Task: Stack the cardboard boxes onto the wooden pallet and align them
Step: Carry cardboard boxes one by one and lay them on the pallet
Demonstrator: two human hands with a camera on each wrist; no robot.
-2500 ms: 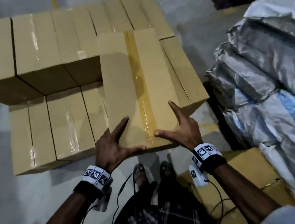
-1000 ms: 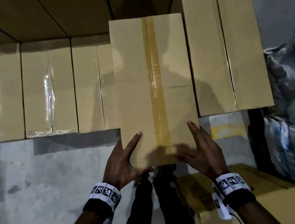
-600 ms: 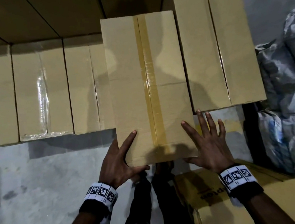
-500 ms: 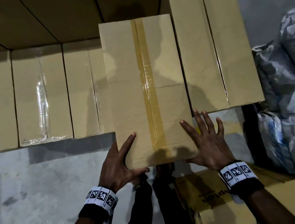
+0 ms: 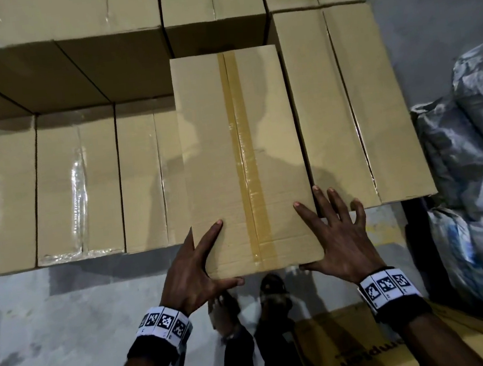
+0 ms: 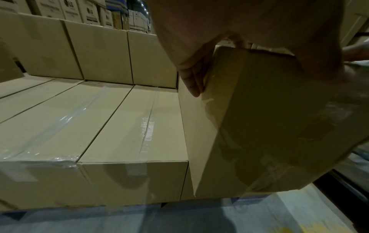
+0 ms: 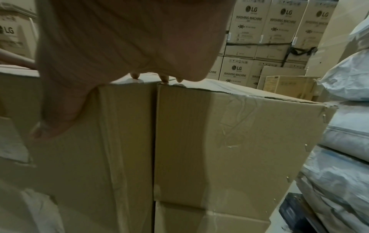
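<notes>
Now you are sliding the taped box [image 5: 243, 158], centre of the head view, into the slot between the lower row of boxes [image 5: 75, 186] at left and the taller neighbouring box [image 5: 355, 109] at right. Its near end is overhanging the stack's front edge towards the bottom of the frame, so it is probably not seated yet. Keep pushing straight along the tape line and keep the right side flush against the neighbour, so the far end is meeting the higher rear boxes [image 5: 208, 9] at the top of the frame squarely and not at an angle. Once the front faces are lining up, stop pushing.

Your left hand [image 5: 195, 266] is gripping the near left corner, thumb under the front edge and fingers up the side. Your right hand [image 5: 340, 237] is lying spread wide and flat, forefinger on the box top, the other fingers [image 5: 334, 202] reaching across onto the neighbour, thumb against the front edge.

The wooden pallet is barely showing in any view; only a dark strip under the boxes is hinting at it in the left wrist view. Both wrist views are largely blocked by your palms. The grey sacks [image 5: 473, 171] at right are being cut off by the frame edge, and a printed carton [image 5: 358, 347] at the bottom is partly hidden behind your forearm.
</notes>
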